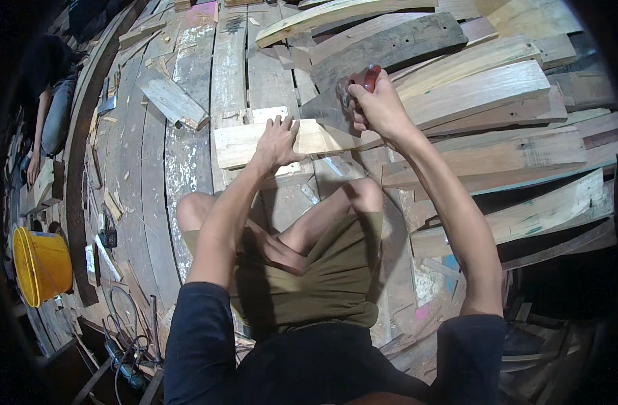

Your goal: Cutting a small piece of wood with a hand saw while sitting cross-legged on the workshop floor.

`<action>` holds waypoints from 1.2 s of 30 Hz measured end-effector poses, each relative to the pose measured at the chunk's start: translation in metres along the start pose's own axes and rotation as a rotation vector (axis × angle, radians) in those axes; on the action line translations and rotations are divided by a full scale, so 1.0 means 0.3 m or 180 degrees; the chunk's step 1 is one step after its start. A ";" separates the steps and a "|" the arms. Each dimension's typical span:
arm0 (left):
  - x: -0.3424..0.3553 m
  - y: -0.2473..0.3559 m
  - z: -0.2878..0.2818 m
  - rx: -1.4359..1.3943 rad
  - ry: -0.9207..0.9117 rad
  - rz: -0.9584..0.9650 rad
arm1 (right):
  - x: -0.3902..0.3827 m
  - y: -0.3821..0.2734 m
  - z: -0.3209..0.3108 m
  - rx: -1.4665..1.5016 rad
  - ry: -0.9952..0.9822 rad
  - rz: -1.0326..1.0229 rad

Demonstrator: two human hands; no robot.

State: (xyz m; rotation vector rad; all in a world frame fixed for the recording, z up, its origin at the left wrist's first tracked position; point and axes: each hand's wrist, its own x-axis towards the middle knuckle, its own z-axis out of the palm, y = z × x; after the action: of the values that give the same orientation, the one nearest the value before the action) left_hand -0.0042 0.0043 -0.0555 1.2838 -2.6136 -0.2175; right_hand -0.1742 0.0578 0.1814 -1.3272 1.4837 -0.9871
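A pale wooden board (238,145) lies crosswise in front of my folded legs. My left hand (275,143) grips it from above, fingers at its far edge and thumb at the near edge. Smaller pale wood pieces (289,177) show under and beside it. To the right, my right hand (375,104) is closed round the red handle of a handsaw (326,104). Its grey blade points left, near the far side of the board's right part. Whether the teeth touch the wood, I cannot tell.
Several planks (484,94) are stacked along the right. A loose weathered block (175,102) and wood chips lie on the plank floor at left. A yellow bucket (44,264) and a corded power tool (123,364) are further left. Another person (52,115) sits at the far left, hand on wood.
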 end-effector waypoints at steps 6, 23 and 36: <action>0.003 0.012 -0.011 0.0083 0.0056 0.0038 | 0.043 0.011 -0.072 0.0182 -0.0260 0.0112; -0.006 0.017 0.001 0.0018 0.0219 -0.0100 | 0.021 0.096 -0.023 -0.0280 -0.0018 -0.0381; -0.021 0.014 0.015 -0.0252 0.0415 -0.0234 | -0.387 0.442 0.038 0.0542 0.0733 -0.0334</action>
State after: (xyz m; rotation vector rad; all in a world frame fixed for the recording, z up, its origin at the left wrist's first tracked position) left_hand -0.0049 0.0120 -0.0596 1.3221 -2.4272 -0.2388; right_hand -0.1975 0.1879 0.0641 -1.2100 1.4723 -1.3411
